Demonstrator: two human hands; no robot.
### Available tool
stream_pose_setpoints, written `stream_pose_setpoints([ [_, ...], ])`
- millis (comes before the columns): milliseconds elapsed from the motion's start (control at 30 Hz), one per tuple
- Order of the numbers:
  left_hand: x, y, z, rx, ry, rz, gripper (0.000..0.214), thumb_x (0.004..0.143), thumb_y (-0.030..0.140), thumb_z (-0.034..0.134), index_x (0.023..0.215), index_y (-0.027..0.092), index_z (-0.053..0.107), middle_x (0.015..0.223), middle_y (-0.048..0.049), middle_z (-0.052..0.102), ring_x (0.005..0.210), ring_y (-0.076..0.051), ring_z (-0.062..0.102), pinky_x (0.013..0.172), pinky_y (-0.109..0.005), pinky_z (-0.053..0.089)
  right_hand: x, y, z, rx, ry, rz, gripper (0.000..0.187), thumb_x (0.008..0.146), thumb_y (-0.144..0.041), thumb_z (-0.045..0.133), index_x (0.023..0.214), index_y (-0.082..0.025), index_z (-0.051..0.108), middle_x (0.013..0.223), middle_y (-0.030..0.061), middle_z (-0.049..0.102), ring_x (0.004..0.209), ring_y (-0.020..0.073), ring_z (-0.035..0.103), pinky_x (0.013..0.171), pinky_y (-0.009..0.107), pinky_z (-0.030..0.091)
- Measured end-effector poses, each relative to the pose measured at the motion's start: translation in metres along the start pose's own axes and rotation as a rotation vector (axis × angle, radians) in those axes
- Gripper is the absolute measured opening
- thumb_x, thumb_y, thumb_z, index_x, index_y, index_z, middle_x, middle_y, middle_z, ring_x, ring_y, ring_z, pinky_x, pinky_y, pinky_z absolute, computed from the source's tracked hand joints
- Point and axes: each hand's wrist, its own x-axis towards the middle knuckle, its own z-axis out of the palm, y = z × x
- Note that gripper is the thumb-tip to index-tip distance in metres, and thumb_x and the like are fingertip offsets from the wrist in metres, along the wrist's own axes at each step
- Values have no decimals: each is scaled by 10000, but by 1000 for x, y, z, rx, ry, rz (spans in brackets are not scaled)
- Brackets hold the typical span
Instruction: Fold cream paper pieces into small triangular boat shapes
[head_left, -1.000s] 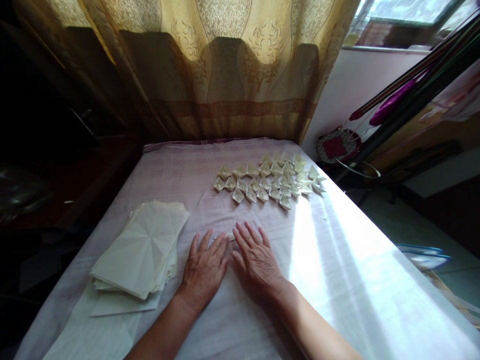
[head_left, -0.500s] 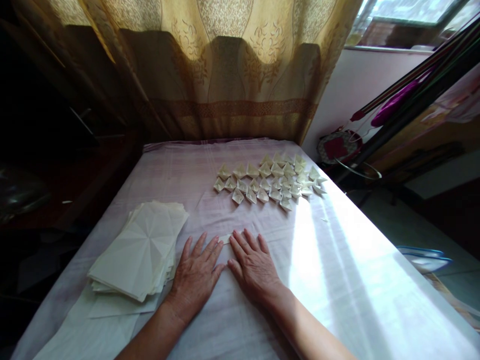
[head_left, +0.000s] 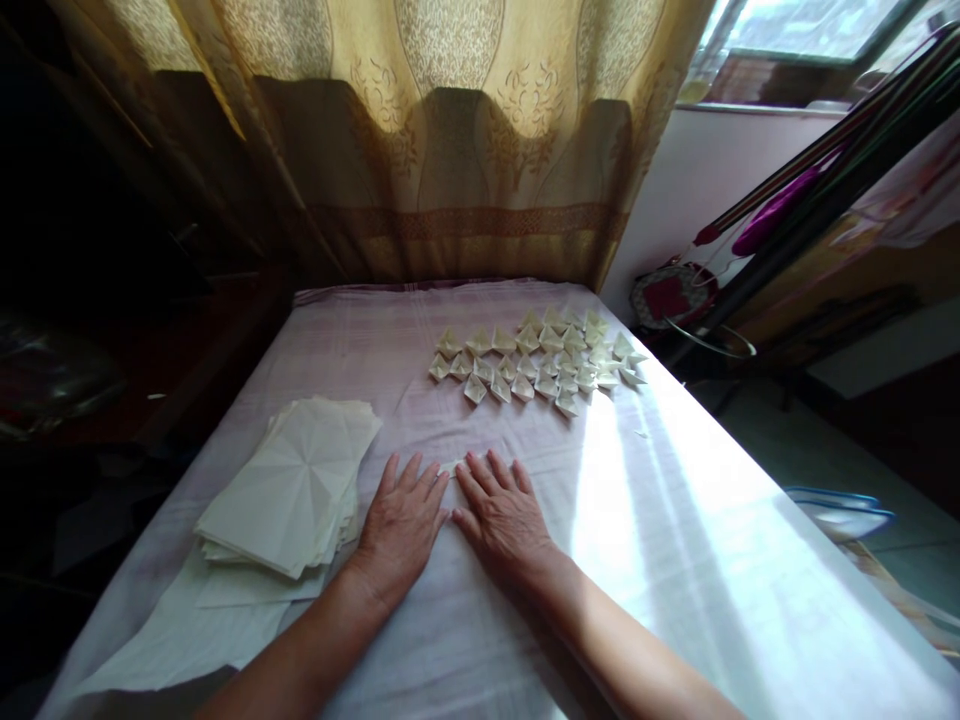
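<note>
My left hand (head_left: 401,520) lies flat, palm down, with its fingers extended. Beside it my right hand (head_left: 504,515) is also palm down and flat, fingers slightly apart. A small strip of folded white paper (head_left: 449,467) shows between the fingertips of both hands; the rest of it is hidden beneath them. Left of my left hand sits a stack of creased cream paper sheets (head_left: 296,490), with fold lines meeting in a star. Beyond my right hand, several small folded paper boats (head_left: 525,365) stand in loose rows.
The cloth-covered table (head_left: 345,340) runs back to a patterned gold curtain (head_left: 450,150). Under the stack lies a larger white sheet (head_left: 180,630). Sunlight stripes the right side. Poles and a round bag (head_left: 671,295) are off the right edge.
Both hands remain flat on the paper strip, having shifted only slightly. The camera view has moved a little; the stack and the paper boats stay put on the table.
</note>
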Motion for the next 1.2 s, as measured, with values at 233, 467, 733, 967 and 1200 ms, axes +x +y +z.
stream_pose_setpoints([
  [233,7,-1,9,166,-87,97,379,936,211,499,1281,156,646,1302,-130,661,1338,-310,491,1182,-537,255,7,-2,-12,-80,13,-126,545,981,-542,457,1380,-185,555,1429,135,548,1417,358,356,1165,583,208],
  [467,7,-1,8,184,-92,119,374,939,249,551,1274,112,644,1274,-154,670,1295,-325,528,1153,-520,297,5,-1,-7,-72,-3,-121,518,975,-490,506,1427,-236,511,1487,141,482,1408,348,373,1153,582,227],
  [733,14,-5,-2,133,-77,131,335,927,278,596,1233,157,662,1214,-116,701,1197,-307,591,1118,-524,324,0,-1,-7,26,3,-63,512,993,-509,448,1449,-277,483,1535,106,429,1421,338,354,1135,586,248],
  [967,15,-5,-5,47,-26,107,250,891,256,640,1110,158,709,1136,-119,725,1153,-311,610,1100,-520,332,-5,1,-3,60,104,38,441,969,-378,516,1378,-219,561,1488,114,492,1424,346,342,1146,568,225],
  [1200,23,-12,11,-162,139,-103,76,893,238,630,936,212,687,917,-47,739,889,-233,657,934,-422,450,8,18,8,245,262,26,292,907,-234,569,1178,-219,679,1334,88,632,1295,289,507,1092,489,347],
])
